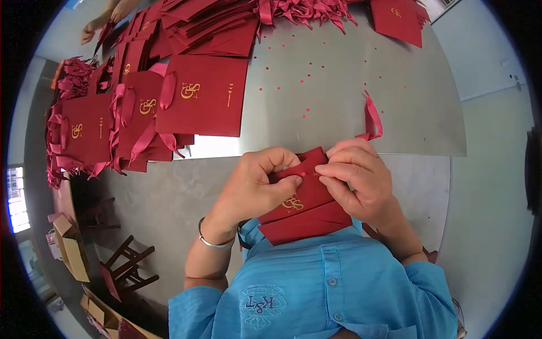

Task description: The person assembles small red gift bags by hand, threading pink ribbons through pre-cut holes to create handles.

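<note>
A dark red paper gift bag (285, 213) with a gold logo is held near my chest, its lower part folded up. My left hand (262, 181) is closed on the bag's upper edge, with the thumb on the front and the fingers partly inside the opening. Beside it my right hand (361, 175) pinches at the same edge, thumb and forefinger together near a small red spot. A pink ribbon (371, 118) comes out from behind the right hand and lies in a loop on the table. The ribbon's other end is hidden by the fingers.
Finished-looking red bags with ribbon handles (206, 96) are heaped on the left of the metal table (339, 68). Loose pink ribbons (307, 10) and more red bags (398, 22) lie at the far side. Small red paper dots are scattered about. Another person's hand (88, 32) shows top left. A wooden stool (127, 265) stands below left.
</note>
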Demonstrator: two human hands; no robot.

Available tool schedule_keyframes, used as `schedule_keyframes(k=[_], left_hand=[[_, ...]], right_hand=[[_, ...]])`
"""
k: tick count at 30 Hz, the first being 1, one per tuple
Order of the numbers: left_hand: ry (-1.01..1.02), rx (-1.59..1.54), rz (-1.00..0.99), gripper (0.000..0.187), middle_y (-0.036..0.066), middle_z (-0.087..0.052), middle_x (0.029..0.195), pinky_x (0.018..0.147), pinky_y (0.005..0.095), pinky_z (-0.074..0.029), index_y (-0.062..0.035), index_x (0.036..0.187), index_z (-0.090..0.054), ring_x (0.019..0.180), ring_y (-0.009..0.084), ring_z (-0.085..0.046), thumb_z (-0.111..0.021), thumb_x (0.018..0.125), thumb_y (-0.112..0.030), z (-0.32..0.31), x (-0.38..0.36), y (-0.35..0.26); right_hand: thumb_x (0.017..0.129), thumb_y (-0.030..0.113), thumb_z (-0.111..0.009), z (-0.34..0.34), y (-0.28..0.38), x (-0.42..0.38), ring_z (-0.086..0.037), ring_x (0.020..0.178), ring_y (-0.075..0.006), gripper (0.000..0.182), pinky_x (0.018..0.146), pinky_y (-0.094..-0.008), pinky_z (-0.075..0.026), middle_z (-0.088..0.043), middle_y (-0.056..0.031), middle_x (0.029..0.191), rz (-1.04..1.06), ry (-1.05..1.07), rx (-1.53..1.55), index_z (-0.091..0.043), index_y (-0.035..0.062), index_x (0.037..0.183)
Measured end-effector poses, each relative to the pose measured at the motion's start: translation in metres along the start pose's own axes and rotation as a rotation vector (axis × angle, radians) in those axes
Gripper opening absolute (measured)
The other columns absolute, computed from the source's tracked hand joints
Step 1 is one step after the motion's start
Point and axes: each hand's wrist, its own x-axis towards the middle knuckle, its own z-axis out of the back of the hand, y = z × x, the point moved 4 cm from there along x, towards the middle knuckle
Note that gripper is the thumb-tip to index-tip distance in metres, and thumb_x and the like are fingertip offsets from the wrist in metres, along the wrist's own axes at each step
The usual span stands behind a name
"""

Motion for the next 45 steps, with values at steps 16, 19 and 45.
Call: schedule_keyframes(k=[16, 19, 45], left_hand=[[-0.002, 0.106, 0.000, 0.014, -0.001, -0.065, 0.079, 0.060, 0.0178, -0.045, 0.0061, 0.096, -0.066, 0.072, 0.0016, -0.055, -0.062, 0.083, 0.005, -0.004, -0.004, -0.008], [-0.010, 0.116, -0.040, 0.014, 0.000, -0.066, 0.080, 0.061, 0.0185, -0.046, 0.0066, 0.096, -0.066, 0.073, 0.0022, -0.055, -0.062, 0.083, 0.005, -0.005, -0.005, -0.005], [0.051, 0.258, -0.077, 0.030, 0.007, -0.070, 0.087, 0.072, 0.0238, -0.051, 0.0042, 0.110, -0.064, 0.081, 0.0068, -0.060, -0.054, 0.082, 0.007, -0.009, -0.001, -0.007]], right_hand=[[0.057, -0.005, -0.074, -0.009, 0.019, 0.003, -0.062, 0.074, -0.0234, 0.023, 0.061, -0.0311, -0.049, -0.061, -0.0054, 0.072, 0.091, -0.042, -0.220, -0.064, 0.0059, 0.073], [0.057, -0.006, -0.073, -0.009, 0.020, 0.004, -0.062, 0.073, -0.0240, 0.022, 0.061, -0.0312, -0.049, -0.062, -0.0057, 0.072, 0.076, -0.044, -0.228, -0.064, 0.0057, 0.073], [0.068, 0.000, -0.072, -0.006, 0.036, 0.018, -0.060, 0.082, -0.0256, 0.015, 0.070, -0.0367, -0.047, -0.061, -0.0067, 0.082, 0.012, 0.173, -0.376, -0.065, 0.0051, 0.079]])
